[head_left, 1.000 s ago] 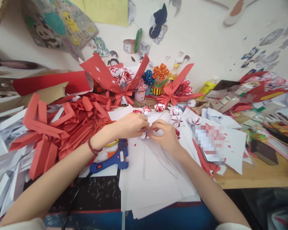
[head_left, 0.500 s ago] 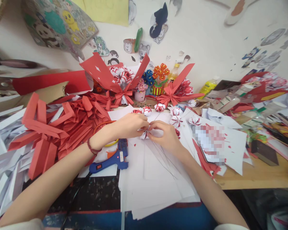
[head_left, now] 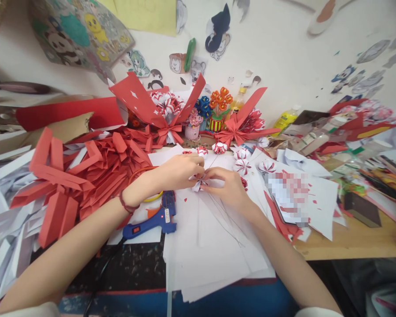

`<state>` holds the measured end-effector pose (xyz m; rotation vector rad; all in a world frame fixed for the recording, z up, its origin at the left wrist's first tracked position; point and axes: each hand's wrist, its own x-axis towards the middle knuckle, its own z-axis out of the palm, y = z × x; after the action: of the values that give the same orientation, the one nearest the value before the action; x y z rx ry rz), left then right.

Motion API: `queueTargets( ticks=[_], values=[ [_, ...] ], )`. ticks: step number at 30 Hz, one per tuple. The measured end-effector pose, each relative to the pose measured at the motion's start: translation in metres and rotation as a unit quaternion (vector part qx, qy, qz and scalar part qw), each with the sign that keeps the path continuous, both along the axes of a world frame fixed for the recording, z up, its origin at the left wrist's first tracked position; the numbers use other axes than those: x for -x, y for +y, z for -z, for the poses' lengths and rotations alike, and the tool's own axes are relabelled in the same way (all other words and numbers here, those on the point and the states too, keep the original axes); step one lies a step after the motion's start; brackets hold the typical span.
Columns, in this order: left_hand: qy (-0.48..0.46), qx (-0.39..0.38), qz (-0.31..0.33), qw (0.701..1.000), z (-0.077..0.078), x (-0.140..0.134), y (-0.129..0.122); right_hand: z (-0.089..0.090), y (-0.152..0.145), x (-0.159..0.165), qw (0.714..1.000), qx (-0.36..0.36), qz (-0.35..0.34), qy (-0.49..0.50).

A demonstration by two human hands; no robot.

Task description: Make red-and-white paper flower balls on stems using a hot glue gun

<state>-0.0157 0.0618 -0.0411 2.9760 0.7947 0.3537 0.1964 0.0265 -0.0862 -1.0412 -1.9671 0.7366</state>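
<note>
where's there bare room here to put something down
Free: the lower white sheets, between glue gun and right forearm; bare wooden tabletop in front of the dark box. Crowded: left, with folded red strips; beyond the right hand, with paper flowers; the back, with red bouquets.

Above the paper sheets (head_left: 214,264), a paper flower (head_left: 198,186) sits between the left hand (head_left: 185,171) and right hand (head_left: 229,187); loose paper flowers (head_left: 242,167) lie at the sheets' far end. At the sheets' left edge rests a glue gun (head_left: 150,225), with heaped paper strips (head_left: 108,171) farther left. Behind the sheets stand bouquets (head_left: 170,106) and a flowerpot (head_left: 215,125); behind, to their right, a bottle (head_left: 285,119)
</note>
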Motion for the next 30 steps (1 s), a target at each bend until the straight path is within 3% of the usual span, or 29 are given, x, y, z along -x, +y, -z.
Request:
queueTargets(
  ticks=[10,21,26,30],
  values=[
    [0.010,0.005,-0.023,1.000,0.001,0.000,-0.001,0.002,0.001,0.000,1.000,-0.017,0.001,0.007],
    [0.032,-0.044,-0.008,0.998,-0.006,-0.002,-0.005,-0.001,-0.002,-0.001,0.998,-0.068,-0.004,-0.007],
    [0.042,-0.149,-0.008,0.988,-0.016,-0.003,-0.010,-0.005,-0.003,-0.001,0.988,-0.150,0.016,-0.028],
    [0.030,-0.260,-0.004,0.965,-0.035,0.001,-0.019,-0.016,-0.003,0.006,0.965,-0.258,0.045,-0.029]
  ],
)
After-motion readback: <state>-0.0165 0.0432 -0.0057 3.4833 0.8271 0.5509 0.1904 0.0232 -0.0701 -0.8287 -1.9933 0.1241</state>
